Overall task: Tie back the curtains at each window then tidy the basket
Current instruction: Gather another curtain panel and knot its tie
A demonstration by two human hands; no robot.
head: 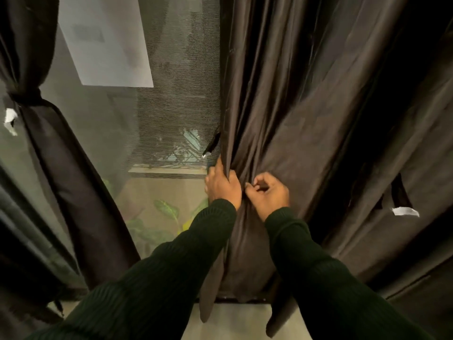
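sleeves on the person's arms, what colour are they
Dark green, with a fine ribbed knit, on both sleeves. The head view, the only one, shows it clearly.

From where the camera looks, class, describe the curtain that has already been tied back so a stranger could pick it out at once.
Start at the mesh-screened window in the middle. Left of it hangs a dark brown fabric curtain, cinched by a band of matching cloth. Unlike the loose dark brown curtain on the right, which both hands are gathering, it is pinched to a narrow waist.
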